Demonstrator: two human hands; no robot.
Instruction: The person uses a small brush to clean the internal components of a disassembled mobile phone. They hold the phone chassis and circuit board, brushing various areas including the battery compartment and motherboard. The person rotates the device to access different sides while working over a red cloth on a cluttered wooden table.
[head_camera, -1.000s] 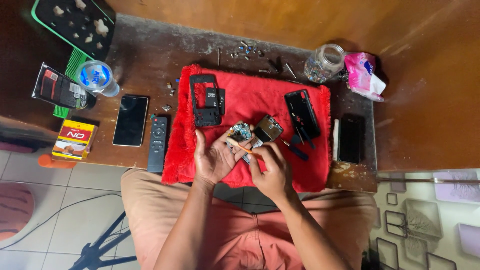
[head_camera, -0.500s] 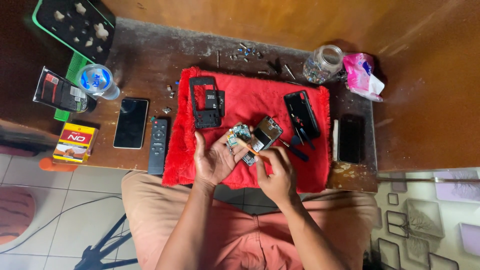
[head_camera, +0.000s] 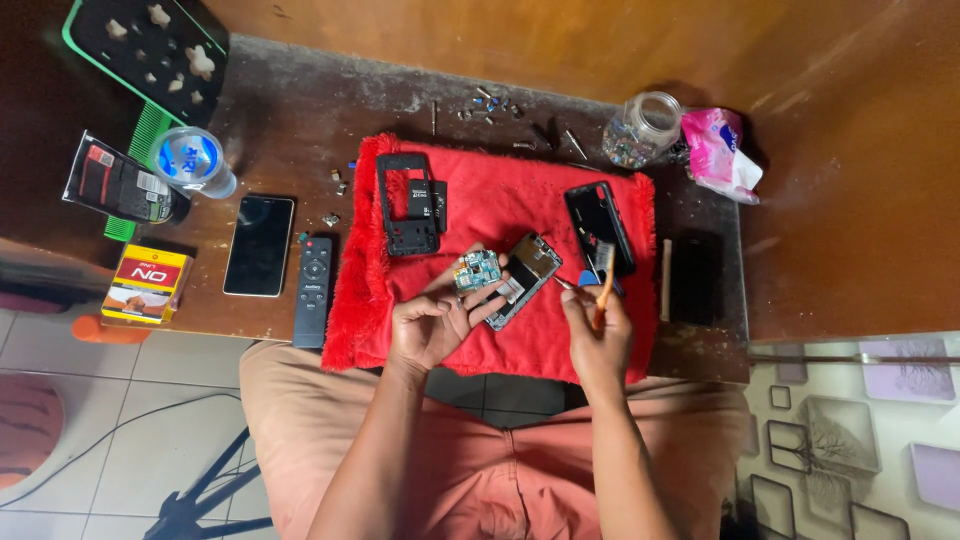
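Over the red cloth (head_camera: 480, 210), the left hand (head_camera: 432, 325) holds an opened phone (head_camera: 520, 278); the right hand (head_camera: 597, 330) grips an orange-handled brush (head_camera: 604, 275).

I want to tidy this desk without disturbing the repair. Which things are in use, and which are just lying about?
In use: left hand holding circuit board and opened phone; right hand holding brush; red mat.

Lying about: remote, black phone, yellow box, jar, pink packet.

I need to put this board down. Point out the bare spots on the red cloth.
Free: the cloth between the frame and the back cover, and the near strip below the left hand. Crowded: around the opened phone and right hand.
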